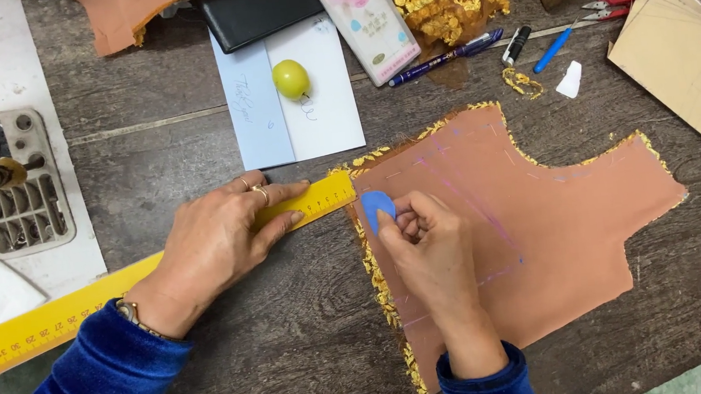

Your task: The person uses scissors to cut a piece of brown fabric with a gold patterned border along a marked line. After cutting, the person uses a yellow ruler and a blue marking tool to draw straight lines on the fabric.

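Note:
My left hand [215, 243] lies flat on a long yellow ruler [49, 320] that runs diagonally across the dark wooden table, fingers spread over its upper end. My right hand [431, 249] pinches a blue piece of tailor's chalk [377, 207] at the left edge of a salmon-coloured cut fabric piece [555, 221] trimmed with gold embroidery. The chalk sits just past the ruler's tip. Faint chalk lines cross the fabric. Both sleeves are blue velvet.
A white envelope [318, 115] with a small yellow-green fruit [290, 78] lies behind the hands, beside a black case [254, 7] and a pink sticker pack [364, 18]. Pens [444, 55], red snips [609, 7], brown paper patterns [684, 49] and a sewing machine plate [15, 180] surround the work.

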